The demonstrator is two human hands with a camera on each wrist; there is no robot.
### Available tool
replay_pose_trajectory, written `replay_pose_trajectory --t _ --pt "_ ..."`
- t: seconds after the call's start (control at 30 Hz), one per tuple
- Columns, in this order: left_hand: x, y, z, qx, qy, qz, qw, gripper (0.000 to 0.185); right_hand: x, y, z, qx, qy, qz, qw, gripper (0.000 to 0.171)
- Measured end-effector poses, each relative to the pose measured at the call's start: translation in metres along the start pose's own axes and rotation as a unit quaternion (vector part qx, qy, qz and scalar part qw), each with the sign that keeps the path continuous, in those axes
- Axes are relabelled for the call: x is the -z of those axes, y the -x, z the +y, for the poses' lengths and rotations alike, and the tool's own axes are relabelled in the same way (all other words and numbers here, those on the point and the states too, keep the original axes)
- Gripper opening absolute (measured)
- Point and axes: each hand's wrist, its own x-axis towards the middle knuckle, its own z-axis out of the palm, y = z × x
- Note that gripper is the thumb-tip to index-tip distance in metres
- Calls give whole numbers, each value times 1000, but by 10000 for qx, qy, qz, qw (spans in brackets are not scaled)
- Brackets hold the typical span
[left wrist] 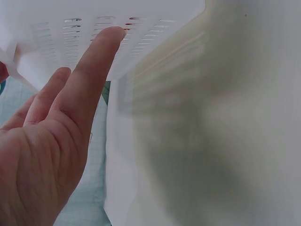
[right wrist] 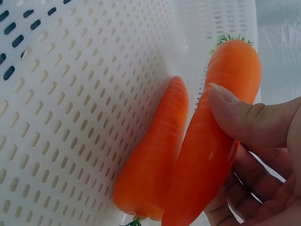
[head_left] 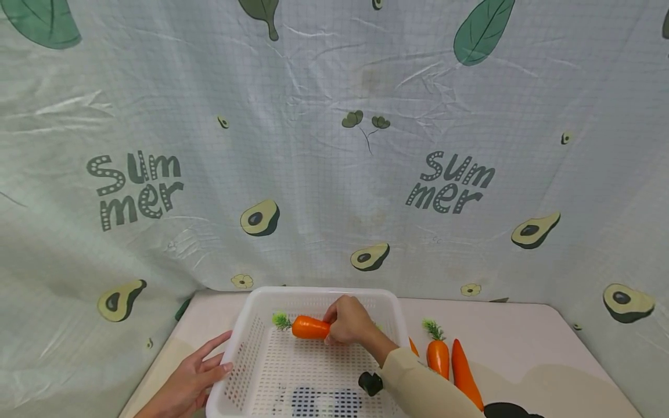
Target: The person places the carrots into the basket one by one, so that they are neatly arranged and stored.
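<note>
Your right hand (head_left: pixel 349 321) pinches the carrot (head_left: pixel 309 327) over the basket (head_left: pixel 245 342); lower it beside the carrot already inside (right wrist: pixel 155 155) (left hand (head_left: pixel 190 380), fingers straight, steadying the basket wall)

One white basket (head_left: pixel 237 342), two carrots inside, held carrot (head_left: pixel 310 327) and lying carrot (right wrist: pixel 155 155), two more on its right, leafy carrot (head_left: pixel 438 355) and bare carrot (head_left: pixel 465 374), plus an orange sliver (head_left: pixel 413 346) between.

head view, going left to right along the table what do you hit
left hand → white basket → held carrot → right hand → carrot with green top → plain carrot
</note>
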Motion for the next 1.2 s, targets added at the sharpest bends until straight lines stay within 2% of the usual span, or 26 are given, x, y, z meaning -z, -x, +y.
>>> replay_pose_trajectory --t 0.6,1.2 --pt "-4 0 1 62 -120 149 9998 90 -8 -4 6 -120 51 -262 9996 25" --pt "-1 1 0 24 -3 -17 10000 89 -14 -5 9 -197 381 -444 9981 30"
